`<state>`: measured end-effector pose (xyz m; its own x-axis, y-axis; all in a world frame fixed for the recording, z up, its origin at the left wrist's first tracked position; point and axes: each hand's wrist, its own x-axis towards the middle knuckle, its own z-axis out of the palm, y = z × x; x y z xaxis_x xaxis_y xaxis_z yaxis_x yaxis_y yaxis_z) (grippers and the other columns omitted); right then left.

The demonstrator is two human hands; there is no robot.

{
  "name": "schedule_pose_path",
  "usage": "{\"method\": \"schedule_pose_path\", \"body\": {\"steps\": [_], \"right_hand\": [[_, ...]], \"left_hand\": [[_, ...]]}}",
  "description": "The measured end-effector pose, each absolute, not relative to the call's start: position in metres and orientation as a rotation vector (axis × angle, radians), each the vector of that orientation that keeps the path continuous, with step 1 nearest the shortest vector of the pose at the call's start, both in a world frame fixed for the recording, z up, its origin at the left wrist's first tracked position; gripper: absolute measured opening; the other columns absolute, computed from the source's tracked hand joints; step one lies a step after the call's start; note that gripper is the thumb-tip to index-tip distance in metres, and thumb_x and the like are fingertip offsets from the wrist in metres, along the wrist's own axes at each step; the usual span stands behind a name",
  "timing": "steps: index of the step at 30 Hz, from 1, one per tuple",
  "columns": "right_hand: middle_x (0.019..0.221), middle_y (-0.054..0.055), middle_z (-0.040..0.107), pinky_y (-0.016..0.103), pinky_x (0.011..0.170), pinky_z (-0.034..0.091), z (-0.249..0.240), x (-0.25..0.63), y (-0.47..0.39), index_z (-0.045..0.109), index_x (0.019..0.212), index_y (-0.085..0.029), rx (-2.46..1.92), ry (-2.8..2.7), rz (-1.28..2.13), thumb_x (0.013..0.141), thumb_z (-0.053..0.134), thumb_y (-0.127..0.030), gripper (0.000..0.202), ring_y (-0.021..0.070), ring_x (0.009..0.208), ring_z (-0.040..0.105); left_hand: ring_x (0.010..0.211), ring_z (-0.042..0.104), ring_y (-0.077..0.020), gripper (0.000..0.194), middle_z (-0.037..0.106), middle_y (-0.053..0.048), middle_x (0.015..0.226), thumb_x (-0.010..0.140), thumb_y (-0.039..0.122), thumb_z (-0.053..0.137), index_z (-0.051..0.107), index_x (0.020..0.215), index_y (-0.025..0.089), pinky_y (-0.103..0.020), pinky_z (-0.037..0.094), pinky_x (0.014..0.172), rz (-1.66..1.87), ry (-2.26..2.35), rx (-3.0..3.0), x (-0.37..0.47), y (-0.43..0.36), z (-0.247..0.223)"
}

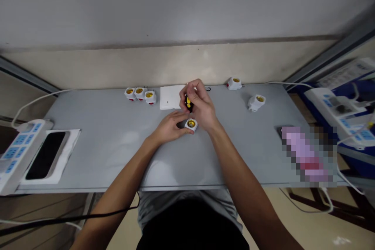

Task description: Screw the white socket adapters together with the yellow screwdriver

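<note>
On the grey table, my left hand (171, 127) grips a white lamp socket (191, 125) between thumb and fingers. The socket's round, gold-coloured opening faces up. My right hand (200, 103) is wrapped round the black and yellow handle of a screwdriver (189, 103), held upright above the socket. Its thin shaft points down to the socket's left side; I cannot tell exactly where the tip rests. Behind my right hand lies a white sheet (170, 97) with a tiny dark piece on it.
Several more sockets stand near the back: a group at left (140, 93), one at right (234, 83) and another nearer (256, 102). A phone (47, 155) lies by a power strip (19, 152) at left. Another power strip (342, 113) is at far right. A black cable (88, 216) crosses my left forearm.
</note>
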<state>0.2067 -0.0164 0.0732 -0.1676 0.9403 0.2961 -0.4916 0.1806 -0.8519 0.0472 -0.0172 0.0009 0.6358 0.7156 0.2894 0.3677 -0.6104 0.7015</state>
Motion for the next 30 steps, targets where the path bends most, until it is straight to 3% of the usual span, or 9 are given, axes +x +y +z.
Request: {"method": "schedule_pose_path", "body": {"steps": [3, 8, 12, 15, 18, 23, 30], "right_hand": [[0.080, -0.001, 0.056, 0.028, 0.061, 0.046, 0.0744, 0.2097, -0.0170, 0.054, 0.087, -0.024, -0.554, -1.129, 1.360, 0.096, 0.065, -0.059, 0.038, 0.0125, 0.067, 0.054], [0.070, -0.003, 0.050, 0.027, 0.052, 0.039, 0.0738, 0.2067, -0.0217, 0.053, 0.089, -0.026, -0.593, -1.087, 1.373, 0.098, 0.054, -0.068, 0.043, 0.0121, 0.055, 0.043], [0.071, -0.006, 0.044, 0.025, 0.049, 0.033, 0.0696, 0.2044, -0.0215, 0.047, 0.094, -0.029, -0.563, -1.091, 1.348, 0.091, 0.070, -0.061, 0.040, 0.0105, 0.054, 0.035], [0.074, -0.005, 0.047, 0.025, 0.053, 0.038, 0.0676, 0.2061, -0.0184, 0.049, 0.092, -0.028, -0.552, -1.143, 1.315, 0.089, 0.076, -0.053, 0.038, 0.0108, 0.059, 0.042], [0.080, -0.001, 0.054, 0.028, 0.062, 0.045, 0.0677, 0.2074, -0.0167, 0.058, 0.091, -0.025, -0.553, -1.223, 1.296, 0.096, 0.065, -0.058, 0.035, 0.0133, 0.069, 0.052], [0.072, -0.001, 0.050, 0.029, 0.056, 0.039, 0.0699, 0.2041, -0.0212, 0.060, 0.095, -0.026, -0.599, -1.187, 1.312, 0.100, 0.048, -0.069, 0.044, 0.0140, 0.059, 0.042], [0.068, -0.007, 0.043, 0.025, 0.051, 0.032, 0.0695, 0.2024, -0.0212, 0.048, 0.093, -0.028, -0.540, -1.137, 1.295, 0.091, 0.074, -0.055, 0.038, 0.0108, 0.056, 0.037]], "left_hand": [[0.098, 0.065, -0.0254, 0.044, 0.073, -0.007, 0.099, 0.089, 0.060, 0.075, 0.077, 0.111, 0.022, -0.039, 0.052, 0.091, 0.741, 0.875, 2.245, 0.0468, -0.0184, 0.0015], [0.103, 0.066, -0.0262, 0.045, 0.073, -0.008, 0.105, 0.089, 0.057, 0.078, 0.076, 0.118, 0.023, -0.041, 0.052, 0.094, 0.757, 0.848, 2.254, 0.0469, -0.0181, 0.0014], [0.099, 0.066, -0.0255, 0.042, 0.073, -0.008, 0.102, 0.088, 0.057, 0.078, 0.076, 0.112, 0.022, -0.041, 0.052, 0.092, 0.747, 0.833, 2.259, 0.0475, -0.0166, 0.0012], [0.094, 0.064, -0.0249, 0.043, 0.071, -0.007, 0.096, 0.089, 0.058, 0.077, 0.076, 0.109, 0.021, -0.039, 0.052, 0.088, 0.751, 0.821, 2.265, 0.0474, -0.0167, 0.0015], [0.089, 0.063, -0.0237, 0.043, 0.068, -0.006, 0.091, 0.089, 0.060, 0.075, 0.076, 0.107, 0.021, -0.037, 0.051, 0.082, 0.740, 0.866, 2.261, 0.0469, -0.0182, 0.0017], [0.096, 0.064, -0.0245, 0.045, 0.070, -0.007, 0.099, 0.089, 0.060, 0.075, 0.076, 0.113, 0.023, -0.038, 0.053, 0.087, 0.757, 0.868, 2.236, 0.0477, -0.0200, 0.0027], [0.099, 0.065, -0.0254, 0.046, 0.073, -0.008, 0.101, 0.088, 0.058, 0.078, 0.075, 0.115, 0.020, -0.040, 0.052, 0.093, 0.763, 0.819, 2.228, 0.0485, -0.0175, 0.0021]]}}
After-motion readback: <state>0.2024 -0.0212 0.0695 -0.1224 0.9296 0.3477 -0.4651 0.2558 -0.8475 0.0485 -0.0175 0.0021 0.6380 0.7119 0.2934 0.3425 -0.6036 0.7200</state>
